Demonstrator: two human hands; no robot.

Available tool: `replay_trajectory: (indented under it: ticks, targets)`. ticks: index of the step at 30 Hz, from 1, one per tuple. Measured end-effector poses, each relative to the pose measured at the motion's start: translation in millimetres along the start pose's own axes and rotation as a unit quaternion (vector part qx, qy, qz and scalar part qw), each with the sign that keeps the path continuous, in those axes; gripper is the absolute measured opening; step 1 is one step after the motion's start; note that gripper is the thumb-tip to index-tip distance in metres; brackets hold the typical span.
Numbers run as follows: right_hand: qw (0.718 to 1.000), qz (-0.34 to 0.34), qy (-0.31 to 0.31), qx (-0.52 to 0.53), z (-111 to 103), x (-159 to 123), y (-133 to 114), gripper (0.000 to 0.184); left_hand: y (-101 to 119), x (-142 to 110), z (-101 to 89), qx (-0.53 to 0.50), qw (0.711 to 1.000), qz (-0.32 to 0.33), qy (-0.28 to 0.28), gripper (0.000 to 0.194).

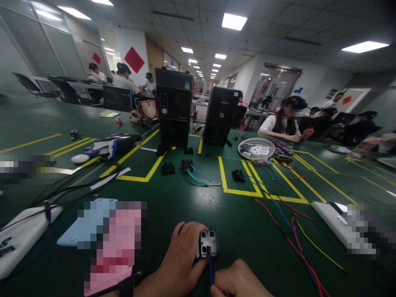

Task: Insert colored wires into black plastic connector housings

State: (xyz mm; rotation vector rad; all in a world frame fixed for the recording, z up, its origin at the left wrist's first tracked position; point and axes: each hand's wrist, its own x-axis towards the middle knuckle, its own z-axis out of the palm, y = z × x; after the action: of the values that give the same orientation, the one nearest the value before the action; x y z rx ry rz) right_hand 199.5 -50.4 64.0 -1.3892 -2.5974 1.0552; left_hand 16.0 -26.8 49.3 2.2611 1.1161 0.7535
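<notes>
Grip of left hand [181, 255] curls around a black connector [207, 244]; right hand [236, 280] pinches its blue wire [211, 270].

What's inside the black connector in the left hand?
The blue wire enters the lower end of the black connector, held in the left hand. Pale parts show in its open face, but they are too small to identify, and the left hand covers one side.
</notes>
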Motion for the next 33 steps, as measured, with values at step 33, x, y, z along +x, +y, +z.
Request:
replay_trajectory:
  ticks: [33]
  targets:
    - [0.987,-0.068,0.082,0.123,5,-5,6,0.036,1,0,-0.4,-0.007,1.0,-0.015,-0.01,0.055]
